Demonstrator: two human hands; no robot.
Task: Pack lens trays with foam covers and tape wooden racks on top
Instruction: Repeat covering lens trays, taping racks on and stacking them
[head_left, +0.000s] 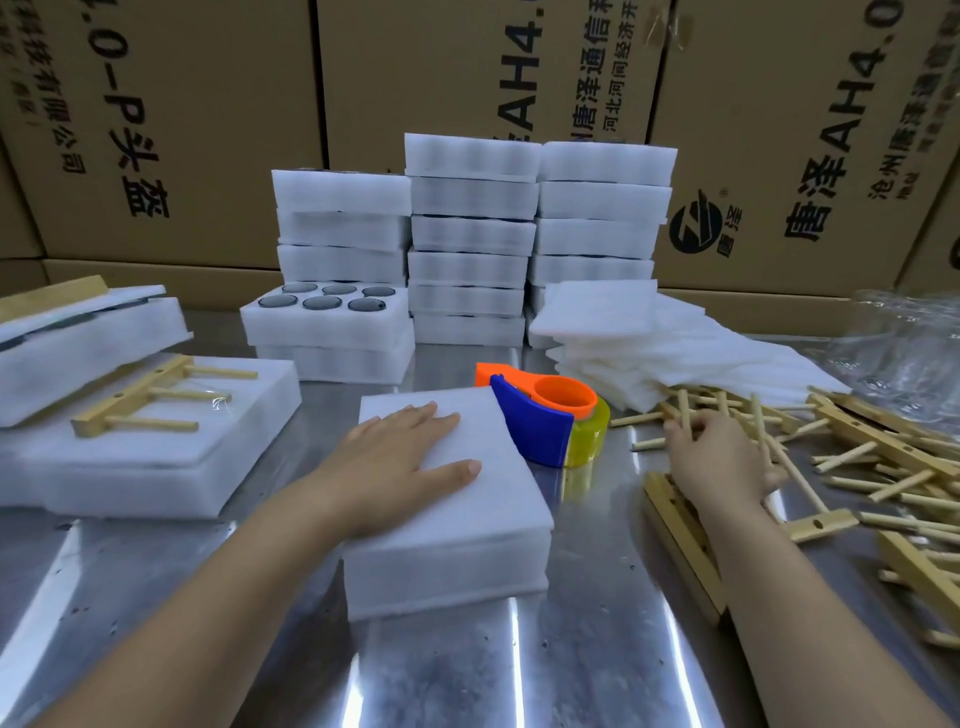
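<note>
A white foam tray with its foam cover (467, 525) on top lies on the metal table in front of me. My left hand (400, 460) rests flat on the cover, fingers straight. My right hand (719, 460) reaches into the pile of wooden racks (852, 467) at the right, its fingers curled round a rack's pegs. A tape dispenser (550, 421) in blue, orange and yellow stands just behind the tray. At the left lies a packed tray with a wooden rack taped on top (156, 395).
Stacks of foam trays (472, 239) stand at the back, one open tray showing dark lenses (324, 301). Loose foam cover sheets (654, 343) lie at the back right, clear plastic bags (909, 343) beyond. Cardboard boxes (208, 130) wall the back.
</note>
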